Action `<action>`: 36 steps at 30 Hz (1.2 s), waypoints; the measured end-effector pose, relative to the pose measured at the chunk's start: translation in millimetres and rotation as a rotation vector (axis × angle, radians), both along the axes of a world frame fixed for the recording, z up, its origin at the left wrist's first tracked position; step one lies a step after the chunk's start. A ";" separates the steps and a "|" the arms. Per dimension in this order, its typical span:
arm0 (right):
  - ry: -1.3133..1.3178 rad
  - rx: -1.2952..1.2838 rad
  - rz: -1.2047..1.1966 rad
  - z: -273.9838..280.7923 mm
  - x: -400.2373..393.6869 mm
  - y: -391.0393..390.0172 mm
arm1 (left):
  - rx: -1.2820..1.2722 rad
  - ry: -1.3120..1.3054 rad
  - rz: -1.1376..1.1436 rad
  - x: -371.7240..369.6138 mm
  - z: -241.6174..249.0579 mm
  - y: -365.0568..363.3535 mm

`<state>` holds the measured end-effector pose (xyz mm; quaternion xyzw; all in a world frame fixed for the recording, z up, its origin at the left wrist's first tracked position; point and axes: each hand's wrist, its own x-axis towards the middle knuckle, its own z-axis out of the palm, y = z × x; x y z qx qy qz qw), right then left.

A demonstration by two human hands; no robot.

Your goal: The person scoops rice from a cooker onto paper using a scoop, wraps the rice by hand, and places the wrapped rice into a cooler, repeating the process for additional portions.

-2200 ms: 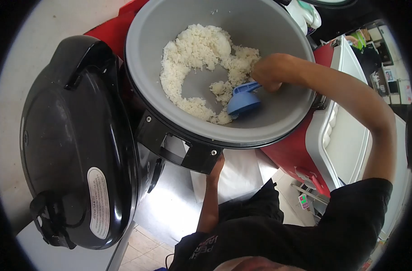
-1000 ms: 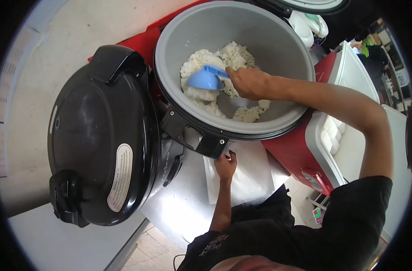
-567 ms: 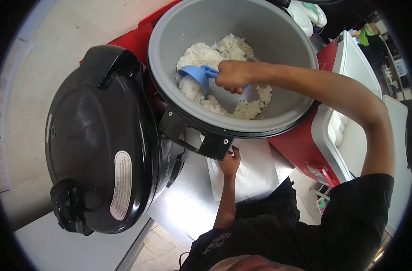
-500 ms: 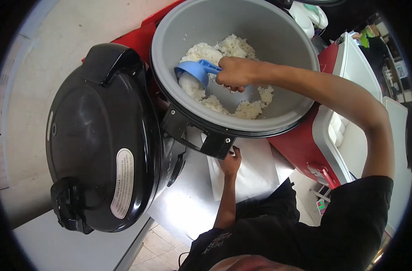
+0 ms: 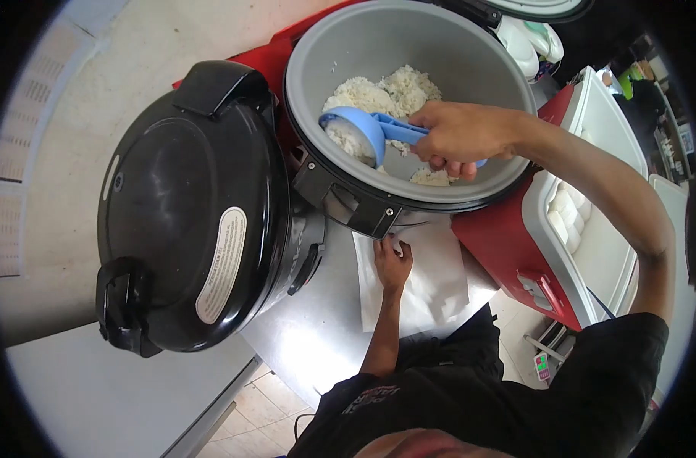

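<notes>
My right hand (image 5: 458, 137) is closed around the handle of a blue scoop (image 5: 367, 130). Cooked white rice fills the scoop's cup, which is held inside the near left part of a large grey cooking pot (image 5: 348, 46). More rice (image 5: 363, 93) lies clumped on the bottom of the pot. Below the pot's black handle, my left hand (image 5: 394, 266) rests on white paper sheets (image 5: 424, 282) with its thumb apart from the fingers. The fingertips sit close to the pot handle.
A black lidded rice cooker (image 5: 187, 206) stands to the left. On the right, an open red cooler (image 5: 493, 252) holds several white wrapped packets (image 5: 568, 217). The sheets lie on a shiny metal table (image 5: 294, 343).
My right hand has drawn the scoop up from the rice, and its cup now shows a load of rice. My left hand stays on the paper. The whole view has shifted slightly.
</notes>
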<state>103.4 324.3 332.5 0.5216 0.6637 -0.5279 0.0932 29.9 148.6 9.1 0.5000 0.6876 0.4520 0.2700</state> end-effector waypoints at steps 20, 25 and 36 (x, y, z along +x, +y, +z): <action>1.407 -0.389 -0.853 40.0 -15.3 -13.2 | -0.115 0.390 -0.427 18.6 1.6 -43.8; 1.689 -0.545 -0.684 9.0 9.3 -117.9 | -0.009 0.644 -0.489 23.6 -19.1 -106.7; 0.977 -0.568 -1.054 -238.2 107.2 -336.2 | 0.085 0.421 -0.629 10.8 -2.7 -178.9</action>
